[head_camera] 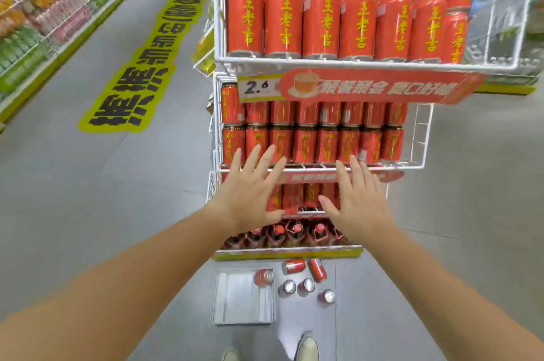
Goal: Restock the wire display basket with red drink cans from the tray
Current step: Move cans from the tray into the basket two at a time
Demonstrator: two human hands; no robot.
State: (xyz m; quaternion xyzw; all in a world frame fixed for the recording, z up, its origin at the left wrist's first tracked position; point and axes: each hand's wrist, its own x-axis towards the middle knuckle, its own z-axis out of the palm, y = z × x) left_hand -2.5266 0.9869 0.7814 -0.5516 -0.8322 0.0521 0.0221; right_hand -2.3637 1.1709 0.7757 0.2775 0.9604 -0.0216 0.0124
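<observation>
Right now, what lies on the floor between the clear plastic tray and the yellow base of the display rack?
In the head view, only bare grey floor separates the clear plastic tray from the yellow base; the loose red cans lie further right.

The basket [368,64] is thin white coated wire. The cans [321,21] are shiny red metal with silver tops. The tray [235,301] on the floor looks like shiny metal. The floor [88,184] is smooth, dull grey.

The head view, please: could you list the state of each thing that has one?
Left hand: open, empty.
Right hand: open, empty.
Tray: on floor, one can lying in it.
Loose cans: on floor, two lying, three upright.
Top basket: front row full.
</observation>
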